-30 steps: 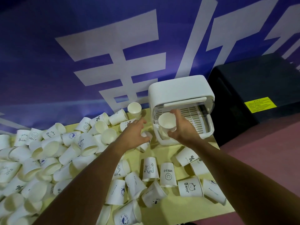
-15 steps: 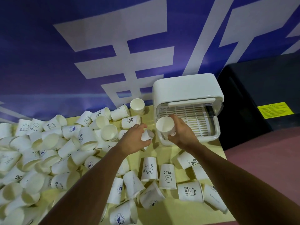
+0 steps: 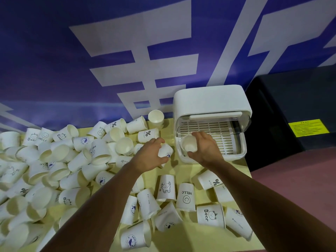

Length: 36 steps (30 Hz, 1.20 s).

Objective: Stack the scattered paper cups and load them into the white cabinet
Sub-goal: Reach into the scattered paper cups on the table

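Paper crushes easily, so we hold one cup (image 3: pixel 189 146) lightly near its rim in our right hand (image 3: pixel 206 150), our left hand (image 3: pixel 148 156) gripping another cup (image 3: pixel 165 152).

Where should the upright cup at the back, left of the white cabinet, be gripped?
Take the upright cup by its upper wall just under the rim, coming from above and slightly right. It stands mouth up, so the rim is free; lying cups crowd its left and front, while a gap separates it from the white cabinet.
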Each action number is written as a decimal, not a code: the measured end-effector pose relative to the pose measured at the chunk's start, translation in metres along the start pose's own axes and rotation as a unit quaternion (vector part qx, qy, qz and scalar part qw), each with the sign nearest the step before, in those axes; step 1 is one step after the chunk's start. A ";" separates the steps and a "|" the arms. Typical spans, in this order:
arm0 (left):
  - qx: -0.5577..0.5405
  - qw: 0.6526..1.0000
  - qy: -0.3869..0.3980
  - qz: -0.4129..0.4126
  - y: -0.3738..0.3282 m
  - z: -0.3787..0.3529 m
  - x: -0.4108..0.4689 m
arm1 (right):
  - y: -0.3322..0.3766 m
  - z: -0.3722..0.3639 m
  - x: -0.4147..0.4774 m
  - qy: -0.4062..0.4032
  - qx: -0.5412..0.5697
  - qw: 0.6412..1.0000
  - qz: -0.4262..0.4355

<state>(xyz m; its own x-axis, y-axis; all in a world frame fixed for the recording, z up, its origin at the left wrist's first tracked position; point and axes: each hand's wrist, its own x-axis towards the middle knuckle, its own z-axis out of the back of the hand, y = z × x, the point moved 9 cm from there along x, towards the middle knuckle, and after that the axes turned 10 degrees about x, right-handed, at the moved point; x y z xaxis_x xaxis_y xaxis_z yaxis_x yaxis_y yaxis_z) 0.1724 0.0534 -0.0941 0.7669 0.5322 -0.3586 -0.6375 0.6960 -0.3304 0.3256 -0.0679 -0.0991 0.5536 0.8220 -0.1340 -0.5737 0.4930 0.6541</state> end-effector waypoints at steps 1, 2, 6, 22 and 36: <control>-0.002 1.000 -0.002 0.002 0.000 0.002 -0.002 | 0.003 0.001 0.000 0.006 -0.005 1.000 0.004; -0.004 1.000 -0.007 0.005 0.001 0.005 -0.003 | 0.006 0.001 0.000 0.014 -0.008 1.000 0.008; -0.013 0.999 -0.032 0.012 0.006 0.020 -0.018 | 0.030 -0.002 -0.001 0.070 -0.030 0.997 0.031; -0.047 0.983 -0.140 0.111 0.159 0.098 -0.152 | 0.242 -0.095 -0.012 0.181 -0.069 0.968 0.157; -0.074 0.963 -0.158 0.205 0.381 0.136 -0.305 | 0.451 -0.244 -0.050 0.226 -0.092 0.943 0.227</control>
<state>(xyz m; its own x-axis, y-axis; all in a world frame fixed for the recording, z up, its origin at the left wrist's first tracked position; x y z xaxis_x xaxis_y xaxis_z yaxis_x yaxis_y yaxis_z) -0.2942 0.2224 0.0082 0.4168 0.8845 -0.2095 -0.8775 0.3314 -0.3468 -0.1081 0.1833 0.0208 -0.0651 0.9773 -0.2015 -0.8072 0.0672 0.5864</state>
